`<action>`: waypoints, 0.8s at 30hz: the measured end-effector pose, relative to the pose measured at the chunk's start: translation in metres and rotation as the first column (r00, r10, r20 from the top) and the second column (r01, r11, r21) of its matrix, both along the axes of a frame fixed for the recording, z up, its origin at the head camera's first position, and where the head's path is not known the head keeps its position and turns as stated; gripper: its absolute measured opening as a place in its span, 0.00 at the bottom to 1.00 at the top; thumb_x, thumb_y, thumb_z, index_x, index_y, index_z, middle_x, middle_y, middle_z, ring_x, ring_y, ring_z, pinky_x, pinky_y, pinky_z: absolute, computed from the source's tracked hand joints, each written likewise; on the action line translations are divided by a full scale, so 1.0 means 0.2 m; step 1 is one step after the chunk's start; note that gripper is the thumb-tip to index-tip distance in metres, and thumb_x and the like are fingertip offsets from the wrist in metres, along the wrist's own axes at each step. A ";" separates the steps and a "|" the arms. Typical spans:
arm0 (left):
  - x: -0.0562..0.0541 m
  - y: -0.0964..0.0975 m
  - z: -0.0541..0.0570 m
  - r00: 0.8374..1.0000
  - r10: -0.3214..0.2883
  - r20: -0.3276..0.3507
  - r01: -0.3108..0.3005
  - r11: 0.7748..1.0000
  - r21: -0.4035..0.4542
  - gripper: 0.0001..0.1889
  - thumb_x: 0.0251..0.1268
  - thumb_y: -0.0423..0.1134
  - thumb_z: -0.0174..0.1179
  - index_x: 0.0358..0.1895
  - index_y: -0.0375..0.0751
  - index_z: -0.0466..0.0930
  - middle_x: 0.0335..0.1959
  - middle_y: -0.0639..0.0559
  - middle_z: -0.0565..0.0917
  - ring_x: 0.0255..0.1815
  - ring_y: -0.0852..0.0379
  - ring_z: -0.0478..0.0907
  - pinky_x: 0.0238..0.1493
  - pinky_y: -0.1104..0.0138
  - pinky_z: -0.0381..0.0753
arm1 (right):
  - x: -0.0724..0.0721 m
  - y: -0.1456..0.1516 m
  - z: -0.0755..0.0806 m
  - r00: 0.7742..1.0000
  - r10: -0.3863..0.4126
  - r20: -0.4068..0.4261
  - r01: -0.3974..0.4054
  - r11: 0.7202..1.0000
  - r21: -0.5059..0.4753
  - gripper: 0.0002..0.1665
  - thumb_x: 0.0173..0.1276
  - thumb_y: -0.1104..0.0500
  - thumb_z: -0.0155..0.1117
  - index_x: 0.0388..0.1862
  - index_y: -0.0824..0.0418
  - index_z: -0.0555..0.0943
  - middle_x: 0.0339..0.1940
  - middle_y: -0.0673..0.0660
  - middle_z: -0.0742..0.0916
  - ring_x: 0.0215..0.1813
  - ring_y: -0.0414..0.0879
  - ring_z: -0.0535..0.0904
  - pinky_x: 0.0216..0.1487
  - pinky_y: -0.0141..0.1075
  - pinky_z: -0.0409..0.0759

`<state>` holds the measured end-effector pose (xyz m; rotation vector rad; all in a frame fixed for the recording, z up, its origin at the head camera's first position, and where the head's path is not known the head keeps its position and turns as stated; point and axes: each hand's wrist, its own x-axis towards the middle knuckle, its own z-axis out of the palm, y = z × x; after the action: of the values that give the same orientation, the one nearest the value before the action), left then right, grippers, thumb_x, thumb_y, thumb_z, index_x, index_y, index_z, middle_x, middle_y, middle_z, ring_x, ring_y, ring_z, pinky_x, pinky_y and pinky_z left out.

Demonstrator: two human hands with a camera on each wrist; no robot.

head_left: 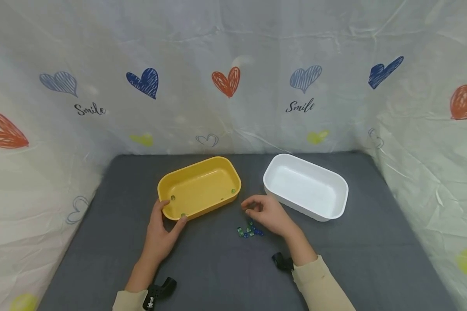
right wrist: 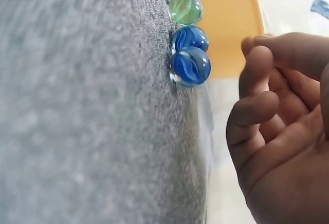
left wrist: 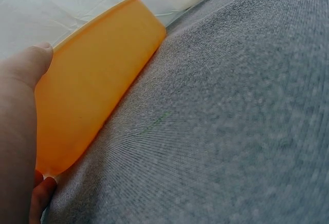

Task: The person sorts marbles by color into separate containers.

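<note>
My left hand (head_left: 158,235) grips the near left corner of a yellow rectangular tub (head_left: 198,183), thumb over the rim. In the left wrist view its fingertips (left wrist: 45,190) show at the tub's lower edge. Several small marbles lie inside the tub, among them a green marble (head_left: 233,191) at the right end. Between tub and white basin, my right hand (head_left: 270,214) hovers with loosely bent fingers; nothing shows between thumb and forefinger. Just below it, a cluster of green and blue glass marbles (head_left: 251,232) rests on the cloth. A swirled blue marble (right wrist: 190,67) appears close in the right wrist view.
A white rectangular basin (head_left: 307,185) stands at the back right, close behind my right hand. Dark grey cloth (head_left: 225,276) covers the table. A pale curtain (head_left: 257,116) printed with hearts rises along the back and sides.
</note>
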<state>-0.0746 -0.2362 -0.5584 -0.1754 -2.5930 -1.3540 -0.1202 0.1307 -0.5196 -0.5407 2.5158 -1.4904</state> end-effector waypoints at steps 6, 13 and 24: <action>0.00 0.00 -0.01 1.000 -0.002 -0.010 0.002 1.000 0.010 0.44 0.75 0.43 0.74 0.84 0.35 0.58 0.90 0.41 0.51 0.84 0.38 0.62 0.73 0.45 0.68 | 0.02 0.03 -0.03 0.998 0.052 0.023 -0.052 0.999 0.003 0.11 0.76 0.65 0.71 0.55 0.59 0.92 0.48 0.51 0.93 0.37 0.42 0.86 0.41 0.37 0.84; 0.00 0.00 -0.03 1.000 0.003 0.008 -0.003 1.000 0.003 0.45 0.75 0.44 0.74 0.84 0.35 0.57 0.90 0.41 0.51 0.84 0.37 0.62 0.73 0.44 0.68 | 0.03 0.07 -0.07 0.992 0.114 0.050 -0.114 0.993 -0.001 0.14 0.75 0.68 0.67 0.54 0.58 0.92 0.47 0.47 0.93 0.39 0.42 0.85 0.42 0.36 0.83; 0.00 0.00 -0.01 1.000 0.009 0.010 -0.009 1.000 0.005 0.44 0.75 0.45 0.74 0.83 0.36 0.58 0.90 0.42 0.50 0.86 0.39 0.59 0.74 0.42 0.66 | 0.04 0.07 -0.07 0.986 0.151 0.067 -0.152 0.988 0.011 0.19 0.73 0.71 0.64 0.55 0.56 0.92 0.48 0.48 0.93 0.37 0.43 0.82 0.39 0.35 0.80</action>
<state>-0.0747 -0.2370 -0.5596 -0.1567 -2.5954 -1.3613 -0.1117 0.1457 -0.5334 -0.6540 2.3769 -1.4081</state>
